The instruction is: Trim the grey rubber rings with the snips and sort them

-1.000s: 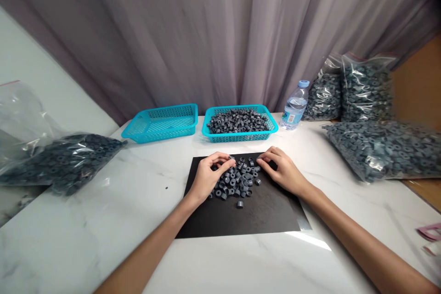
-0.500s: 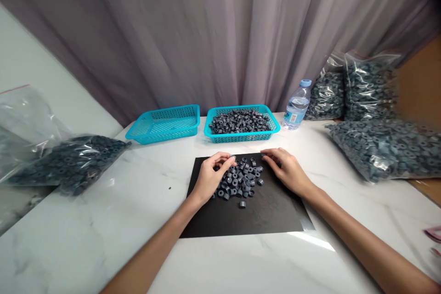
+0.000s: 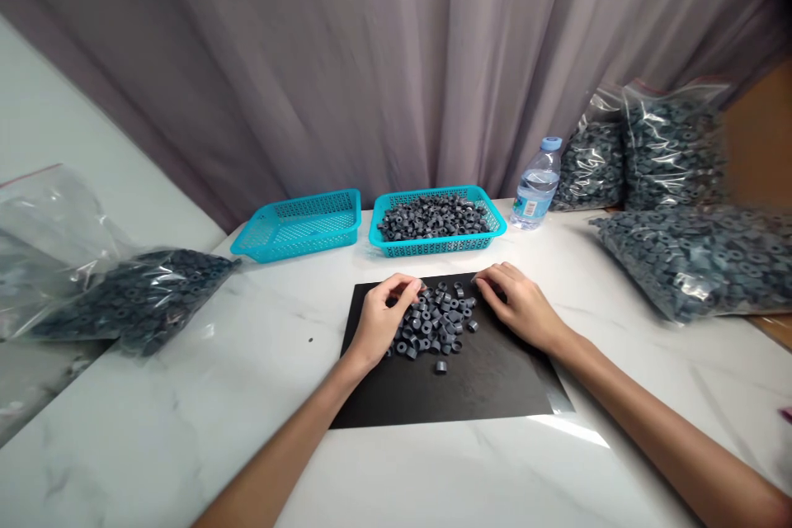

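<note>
A pile of small dark grey plastic rings (image 3: 431,324), several with a holed centre, lies on a black mat (image 3: 458,396). One loose ring (image 3: 441,367) sits nearer to me than the pile. My left hand (image 3: 388,312) is at the pile's left side, thumb and index finger pinched together; whatever is between the tips is too small to make out. On the right, my right hand (image 3: 515,303) rests at the mat's far right part, its fingers curled towards the thumb beside the pile. Anything at those fingertips is hidden.
Behind the mat stand a blue-green basket of rings (image 3: 438,247) and a second basket (image 3: 297,252). A water bottle (image 3: 537,186) is right of them. Bags of grey parts lie at the left (image 3: 167,289) and right (image 3: 699,260), with upright bags (image 3: 671,148) behind.
The camera view has shifted slightly, so the mat and pile appear a little further right. Both hands keep nearly the same places and finger poses beside the pile.
</note>
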`<state>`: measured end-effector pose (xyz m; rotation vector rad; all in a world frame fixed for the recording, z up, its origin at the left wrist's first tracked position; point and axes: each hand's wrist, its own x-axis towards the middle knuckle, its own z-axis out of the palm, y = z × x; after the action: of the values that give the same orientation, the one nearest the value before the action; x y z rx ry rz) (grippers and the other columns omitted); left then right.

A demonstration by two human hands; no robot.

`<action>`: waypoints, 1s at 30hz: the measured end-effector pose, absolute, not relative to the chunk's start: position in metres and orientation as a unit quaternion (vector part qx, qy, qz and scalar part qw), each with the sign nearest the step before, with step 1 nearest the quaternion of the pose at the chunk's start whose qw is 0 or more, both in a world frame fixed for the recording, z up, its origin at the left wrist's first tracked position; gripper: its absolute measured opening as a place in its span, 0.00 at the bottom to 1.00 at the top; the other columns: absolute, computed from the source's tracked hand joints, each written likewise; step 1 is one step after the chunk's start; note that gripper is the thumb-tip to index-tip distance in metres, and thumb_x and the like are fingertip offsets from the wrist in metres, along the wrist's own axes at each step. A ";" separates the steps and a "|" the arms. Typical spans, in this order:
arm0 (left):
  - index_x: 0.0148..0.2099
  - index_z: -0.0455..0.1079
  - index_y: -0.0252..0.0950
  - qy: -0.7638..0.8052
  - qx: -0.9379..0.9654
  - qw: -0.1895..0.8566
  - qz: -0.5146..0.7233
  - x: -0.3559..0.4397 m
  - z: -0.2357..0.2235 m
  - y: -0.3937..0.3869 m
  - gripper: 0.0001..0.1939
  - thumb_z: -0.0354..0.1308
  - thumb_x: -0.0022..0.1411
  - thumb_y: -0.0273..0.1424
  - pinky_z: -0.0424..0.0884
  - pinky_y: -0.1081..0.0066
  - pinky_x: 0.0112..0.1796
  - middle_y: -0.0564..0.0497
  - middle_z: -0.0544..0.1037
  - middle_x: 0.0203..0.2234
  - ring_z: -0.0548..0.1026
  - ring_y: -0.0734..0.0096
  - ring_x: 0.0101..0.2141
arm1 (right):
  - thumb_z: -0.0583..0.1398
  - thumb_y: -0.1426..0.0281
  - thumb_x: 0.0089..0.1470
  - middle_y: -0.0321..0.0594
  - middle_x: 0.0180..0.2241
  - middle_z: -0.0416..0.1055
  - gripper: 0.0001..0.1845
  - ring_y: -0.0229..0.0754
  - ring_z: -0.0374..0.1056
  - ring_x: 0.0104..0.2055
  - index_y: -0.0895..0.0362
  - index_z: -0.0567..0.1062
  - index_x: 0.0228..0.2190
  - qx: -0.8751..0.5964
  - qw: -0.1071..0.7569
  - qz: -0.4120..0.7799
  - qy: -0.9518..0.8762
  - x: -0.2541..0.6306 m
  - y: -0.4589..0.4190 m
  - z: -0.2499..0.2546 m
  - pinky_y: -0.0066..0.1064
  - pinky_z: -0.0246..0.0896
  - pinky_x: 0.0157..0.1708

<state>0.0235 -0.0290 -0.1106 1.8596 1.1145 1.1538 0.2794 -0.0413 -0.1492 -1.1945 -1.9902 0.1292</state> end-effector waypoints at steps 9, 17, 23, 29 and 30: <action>0.32 0.78 0.35 0.437 0.706 0.290 0.475 0.020 -0.112 -0.024 0.11 0.63 0.63 0.36 0.64 0.70 0.35 0.53 0.71 0.26 0.67 0.70 0.30 | 0.53 0.69 0.69 0.42 0.35 0.70 0.08 0.48 0.65 0.41 0.55 0.72 0.38 -0.465 0.378 0.034 -0.800 0.278 -0.042 -0.146 0.41 0.64 0.42; 0.35 0.79 0.37 0.450 0.723 0.278 0.445 -0.005 -0.092 -0.010 0.11 0.63 0.62 0.39 0.69 0.71 0.37 0.49 0.75 0.36 0.74 0.67 0.38 | 0.52 0.69 0.69 0.44 0.36 0.71 0.09 0.49 0.65 0.42 0.56 0.72 0.40 -0.461 0.368 0.026 -0.807 0.277 -0.042 -0.148 0.43 0.65 0.43; 0.32 0.79 0.36 0.460 0.758 0.286 0.364 -0.030 -0.098 0.006 0.13 0.66 0.58 0.41 0.61 0.71 0.28 0.49 0.76 0.35 0.70 0.70 0.32 | 0.52 0.69 0.69 0.45 0.37 0.72 0.10 0.50 0.66 0.42 0.56 0.72 0.41 -0.461 0.364 0.023 -0.809 0.278 -0.042 -0.148 0.44 0.66 0.44; 0.33 0.80 0.36 0.450 0.780 0.313 0.302 -0.046 -0.100 0.011 0.15 0.65 0.60 0.44 0.60 0.71 0.29 0.48 0.78 0.34 0.68 0.70 0.29 | 0.51 0.67 0.70 0.46 0.37 0.72 0.12 0.51 0.67 0.43 0.55 0.73 0.42 -0.460 0.364 0.023 -0.809 0.277 -0.042 -0.147 0.45 0.67 0.44; 0.33 0.81 0.37 0.445 0.785 0.319 0.291 -0.047 -0.099 0.011 0.15 0.65 0.60 0.44 0.61 0.71 0.30 0.48 0.79 0.34 0.68 0.69 0.30 | 0.50 0.67 0.70 0.47 0.37 0.72 0.12 0.51 0.67 0.43 0.55 0.73 0.42 -0.460 0.364 0.023 -0.809 0.277 -0.042 -0.147 0.46 0.67 0.44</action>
<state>-0.0472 0.0112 -0.0992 2.0631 1.1703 0.7651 0.2765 -0.0421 -0.1470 -1.1832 -2.0821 0.0603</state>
